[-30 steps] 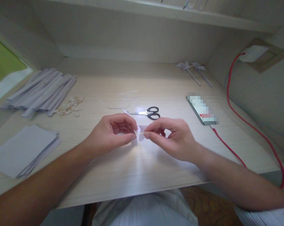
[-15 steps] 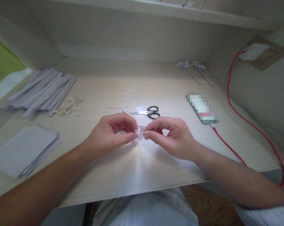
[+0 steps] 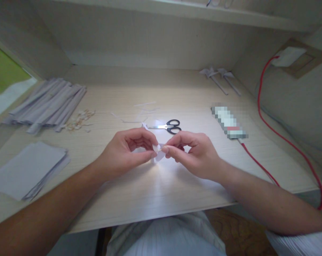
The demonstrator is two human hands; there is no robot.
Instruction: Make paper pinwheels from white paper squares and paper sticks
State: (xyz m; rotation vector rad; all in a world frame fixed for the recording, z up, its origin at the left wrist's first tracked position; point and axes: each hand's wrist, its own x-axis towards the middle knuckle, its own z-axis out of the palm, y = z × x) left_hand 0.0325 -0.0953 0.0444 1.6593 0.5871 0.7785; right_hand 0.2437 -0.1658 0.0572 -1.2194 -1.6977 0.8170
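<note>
Right, both hands are up over the middle of the pale wooden desk (image 3: pixel 161 199), meeting fingertip to fingertip. The left hand (image 3: pixel 125 151) is curled, thumb and forefinger pinched on a small folded piece of white paper (image 3: pixel 156 153), and the right hand (image 3: pixel 194 154) comes in from the other side, thumb and forefinger nipped on the same piece — so the paper sits squeezed between the two hands, just above the desk and in front of the person's lap. A corner of it pokes up behind the left fingers; how it is folded is too small and too bright to make out. Just beyond the knuckles lie black-handled scissors (image 3: pixel 167 126), blades pointing left, flat on the desk and apart from both hands. A few thin white paper scraps (image 3: pixel 139 113) are scattered beyond the scissors. Off to the left, a fanned bundle of long folded paper strips (image 3: pixel 47 105) lies at the back corner, with a little heap of pale rubber bands (image 3: pixel 79 120) just beside it, and nearer the front edge a stack of flat paper sheets (image 3: pixel 26 169). On the right, a phone (image 3: pixel 228 122) lies on the desk with a red cable (image 3: pixel 286 142) running from it up to a wall socket (image 3: pixel 290 57). At the back right, two small paper pinwheels (image 3: pixel 219 78) on sticks lie side by side.
</note>
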